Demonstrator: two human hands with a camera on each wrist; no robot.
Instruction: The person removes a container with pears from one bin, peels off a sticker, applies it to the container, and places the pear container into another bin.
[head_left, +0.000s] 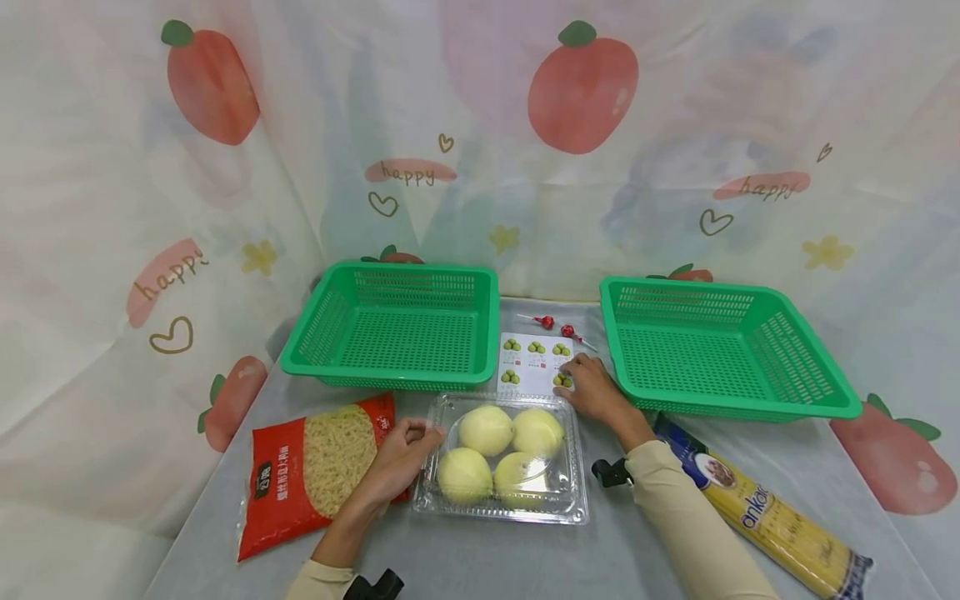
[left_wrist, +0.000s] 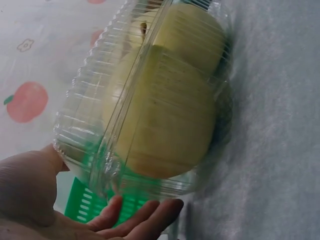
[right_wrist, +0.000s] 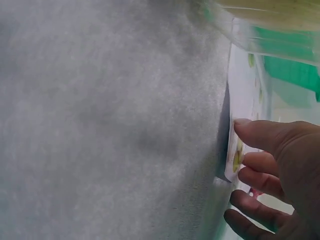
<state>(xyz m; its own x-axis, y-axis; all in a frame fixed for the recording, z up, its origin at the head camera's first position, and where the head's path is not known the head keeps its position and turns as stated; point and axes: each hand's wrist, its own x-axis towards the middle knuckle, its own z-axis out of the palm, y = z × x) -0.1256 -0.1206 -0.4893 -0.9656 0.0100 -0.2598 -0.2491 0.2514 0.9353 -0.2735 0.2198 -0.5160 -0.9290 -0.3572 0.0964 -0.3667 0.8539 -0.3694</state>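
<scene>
A clear plastic clamshell box (head_left: 501,457) (left_wrist: 150,100) with several pale yellow-green fruits inside lies shut on the grey table (head_left: 525,558). My left hand (head_left: 426,433) touches its left edge with relaxed fingers (left_wrist: 145,217), and the thumb lies beside the box's rim. Behind the box lies a white sticker sheet (head_left: 534,358) (right_wrist: 245,95) printed with green fruit. My right hand (head_left: 573,375) rests on its near right corner, thumb tip at the sheet's edge and fingers (right_wrist: 255,170) loosely bent over it.
Two empty green mesh baskets stand at the back, one left (head_left: 408,270) and one right (head_left: 690,287). Two red lollipops (head_left: 557,325) lie between them. A red noodle bag (head_left: 315,467) lies left of the box, a long spaghetti pack (head_left: 772,521) at right. Printed cloth walls surround the table.
</scene>
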